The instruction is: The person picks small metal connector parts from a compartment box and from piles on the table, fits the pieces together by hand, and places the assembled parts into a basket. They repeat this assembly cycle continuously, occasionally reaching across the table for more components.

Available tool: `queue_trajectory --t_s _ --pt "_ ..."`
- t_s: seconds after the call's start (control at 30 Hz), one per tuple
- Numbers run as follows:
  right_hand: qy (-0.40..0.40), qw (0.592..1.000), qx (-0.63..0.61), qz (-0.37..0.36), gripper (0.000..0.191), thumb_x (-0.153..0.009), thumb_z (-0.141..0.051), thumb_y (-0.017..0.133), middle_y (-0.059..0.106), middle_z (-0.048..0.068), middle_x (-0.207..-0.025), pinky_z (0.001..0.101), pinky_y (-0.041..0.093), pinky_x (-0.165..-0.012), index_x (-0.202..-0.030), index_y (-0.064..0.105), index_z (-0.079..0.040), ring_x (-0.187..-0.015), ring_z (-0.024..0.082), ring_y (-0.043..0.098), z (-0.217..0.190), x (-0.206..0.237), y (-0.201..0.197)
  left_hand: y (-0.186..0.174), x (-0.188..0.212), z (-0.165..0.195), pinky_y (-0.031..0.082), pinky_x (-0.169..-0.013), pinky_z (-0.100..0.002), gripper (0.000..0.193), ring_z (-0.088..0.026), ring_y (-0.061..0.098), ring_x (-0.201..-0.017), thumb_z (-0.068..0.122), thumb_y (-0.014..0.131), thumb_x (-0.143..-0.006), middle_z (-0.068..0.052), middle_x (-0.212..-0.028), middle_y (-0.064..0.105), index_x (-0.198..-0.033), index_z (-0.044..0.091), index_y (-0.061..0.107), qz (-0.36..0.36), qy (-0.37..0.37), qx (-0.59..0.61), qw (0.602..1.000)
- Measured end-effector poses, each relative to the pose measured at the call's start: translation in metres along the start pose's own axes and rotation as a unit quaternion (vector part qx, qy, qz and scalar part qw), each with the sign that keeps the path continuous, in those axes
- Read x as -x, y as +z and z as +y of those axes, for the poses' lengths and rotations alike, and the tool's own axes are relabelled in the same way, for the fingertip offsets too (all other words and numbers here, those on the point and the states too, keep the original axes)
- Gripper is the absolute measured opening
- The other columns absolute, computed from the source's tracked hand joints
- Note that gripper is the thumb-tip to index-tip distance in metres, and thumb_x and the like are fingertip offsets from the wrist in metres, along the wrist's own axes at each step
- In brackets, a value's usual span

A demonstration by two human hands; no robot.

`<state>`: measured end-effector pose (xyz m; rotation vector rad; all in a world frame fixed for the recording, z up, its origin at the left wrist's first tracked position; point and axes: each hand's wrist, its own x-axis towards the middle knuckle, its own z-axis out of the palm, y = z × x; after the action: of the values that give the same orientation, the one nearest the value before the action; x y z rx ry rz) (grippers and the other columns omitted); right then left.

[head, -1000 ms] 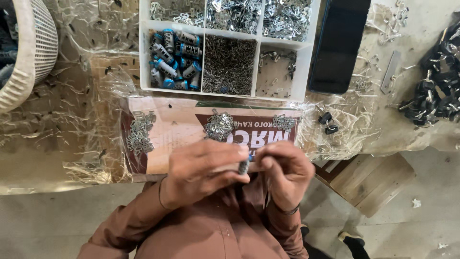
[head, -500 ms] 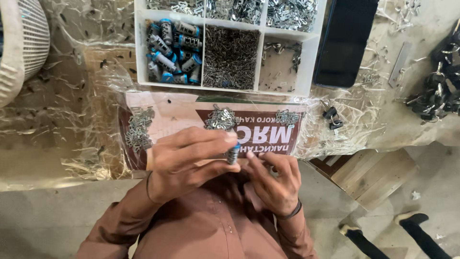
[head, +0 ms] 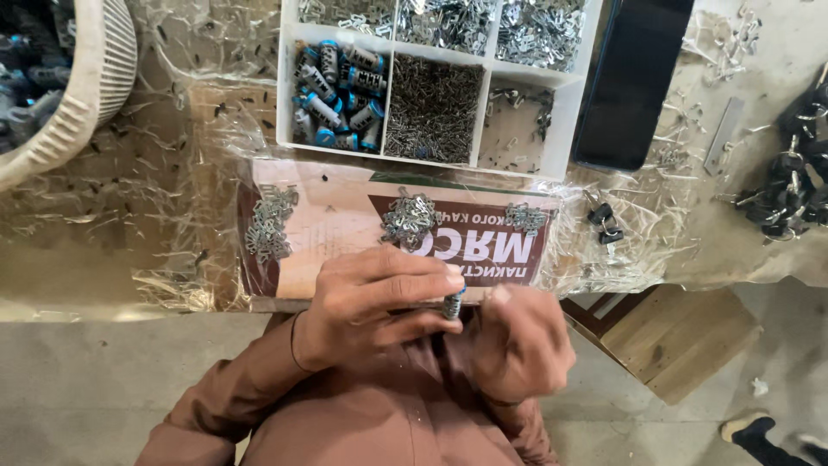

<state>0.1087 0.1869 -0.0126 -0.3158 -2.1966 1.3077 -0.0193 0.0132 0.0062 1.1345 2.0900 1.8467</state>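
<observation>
My left hand (head: pixel 371 298) grips a small metal cylinder with a blue end (head: pixel 453 303) between its fingertips, close to my chest. My right hand (head: pixel 522 341) is curled right beside it, fingers closed near the cylinder's end; what it pinches is hidden. Both hands hover over the near edge of a brown and cream cardboard sheet (head: pixel 336 229). On the sheet lie three little heaps of small metal pieces (head: pixel 410 217). Beyond it stands a white compartment tray (head: pixel 431 86) holding more blue-ended cylinders (head: pixel 338 86), tiny pins and metal clips.
A white woven basket (head: pixel 65 95) stands at the far left. A dark phone (head: pixel 634 78) lies right of the tray. Black keys (head: pixel 793 190) are piled at the right edge. Crinkled clear plastic covers the bench. A wooden block (head: pixel 673 336) sits below the bench edge.
My right hand has turned and closed into a looser fist beside the cylinder. The left hand keeps its grip in about the same spot. The view shifted slightly.
</observation>
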Motion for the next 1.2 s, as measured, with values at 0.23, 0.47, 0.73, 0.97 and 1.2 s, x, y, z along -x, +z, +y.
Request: queue_trajectory --t_s 0.23,0.47,0.73,0.97,1.2 --pt "0.138 0.973 -0.184 -0.034 0.01 -0.098 0.005 0.062 0.073 0.015 -0.104 0.0276 0.057 -0.087 -0.106 0.061 -0.001 -0.094 0.018 0.07 -0.015 -0.004 0.002 -0.002 0.004 0.0 0.062 -0.082 -0.034 0.041 -0.023 0.076 -0.097 0.017 0.089 -0.085 -0.006 -0.113 0.073 -0.121 0.009 0.072 -0.005 0.015 -0.031 0.999" --pt "0.069 0.99 -0.094 -0.08 0.014 -0.094 0.006 0.069 0.066 0.012 -0.108 0.0231 0.053 -0.083 -0.104 0.064 -0.003 -0.091 0.015 0.065 -0.015 -0.009 0.004 -0.002 0.007 0.001 0.062 -0.08 -0.033 0.044 -0.022 0.074 -0.095 0.015 0.088 -0.083 -0.006 -0.115 0.072 -0.123 0.01 0.072 -0.015 0.019 -0.041 0.999" --pt "0.231 0.92 -0.285 -0.138 0.029 -0.087 -0.002 0.073 0.066 0.01 -0.108 0.0247 0.054 -0.076 -0.116 0.068 0.002 -0.088 0.015 0.066 -0.009 -0.019 -0.005 -0.004 0.004 0.002 0.061 -0.082 -0.034 0.045 -0.023 0.074 -0.096 0.014 0.088 -0.086 -0.006 -0.117 0.071 -0.127 0.009 0.07 -0.013 0.028 -0.056 0.998" --pt "0.223 0.934 -0.22 -0.173 0.03 -0.095 -0.013 0.078 0.068 0.007 -0.097 0.0256 0.054 -0.078 -0.118 0.067 0.003 -0.086 0.014 0.066 0.007 -0.013 -0.016 0.0 0.0 0.003 0.063 -0.09 -0.037 0.043 -0.028 0.076 -0.107 0.001 0.076 -0.092 -0.012 -0.125 0.073 -0.133 0.001 0.064 -0.085 0.054 -0.043 0.994" --pt "-0.059 0.911 0.407 0.039 0.03 -0.1 -0.023 0.075 0.068 0.016 -0.121 0.0443 0.046 -0.099 -0.122 0.072 -0.003 -0.118 0.03 0.055 0.048 -0.069 -0.052 0.005 -0.005 0.001 0.063 -0.079 -0.033 0.032 -0.026 0.077 -0.095 0.001 0.076 -0.089 -0.013 -0.111 0.075 -0.121 0.004 0.07 -0.025 -0.012 -0.065 0.998"
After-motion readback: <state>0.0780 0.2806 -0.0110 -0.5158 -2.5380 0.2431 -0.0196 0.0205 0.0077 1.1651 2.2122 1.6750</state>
